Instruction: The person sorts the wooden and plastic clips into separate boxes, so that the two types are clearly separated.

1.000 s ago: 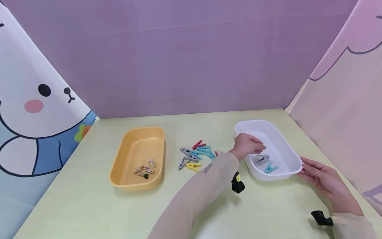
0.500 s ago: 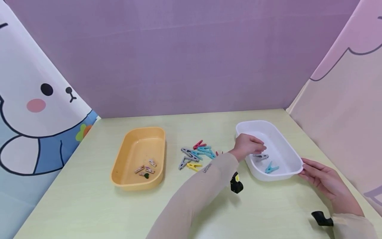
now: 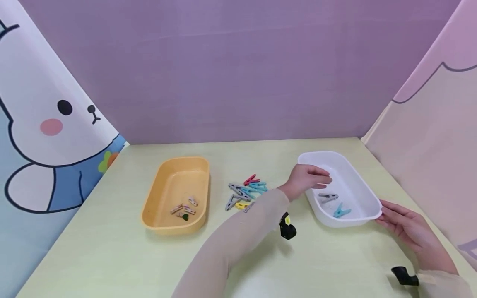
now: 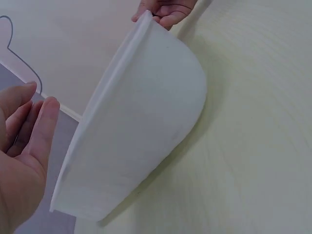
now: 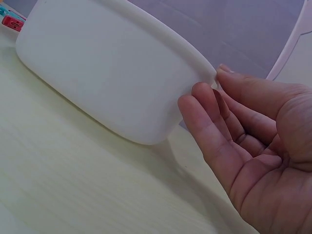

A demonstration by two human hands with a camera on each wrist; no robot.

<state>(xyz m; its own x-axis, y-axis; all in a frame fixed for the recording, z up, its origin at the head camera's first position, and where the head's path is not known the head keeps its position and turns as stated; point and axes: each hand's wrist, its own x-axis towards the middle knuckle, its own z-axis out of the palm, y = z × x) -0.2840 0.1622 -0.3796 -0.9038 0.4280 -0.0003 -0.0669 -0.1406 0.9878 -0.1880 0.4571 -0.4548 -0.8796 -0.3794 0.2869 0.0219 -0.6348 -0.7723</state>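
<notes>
Over the left side of the white plastic basin (image 3: pixel 352 182) hovers my left hand (image 3: pixel 307 179), its fingers loosely extended. Nothing shows between thumb and fingers in the left wrist view, where this hand (image 4: pixel 27 146) is apart from the basin wall (image 4: pixel 136 107). My right hand (image 3: pixel 408 223) pinches the basin's near right corner, thumb at the rim and fingertips against the outer wall (image 5: pixel 112 73). Inside the basin lie a grey clothespin (image 3: pixel 328 197) and a light-blue clothespin (image 3: pixel 341 211), apart from each other.
Left of the white basin, several grey, red, blue and yellow clothespins (image 3: pixel 234 189) lie in a pile, partly behind my left sleeve. A yellow basin (image 3: pixel 175 165) farther left holds several small wooden clothespins (image 3: pixel 189 210). A purple backdrop (image 3: pixel 238 74) rises behind the table.
My left hand has drawn slightly up and left, away from the grey clothespin, which now lies in fuller view on the basin floor. The right hand keeps its place on the rim.
</notes>
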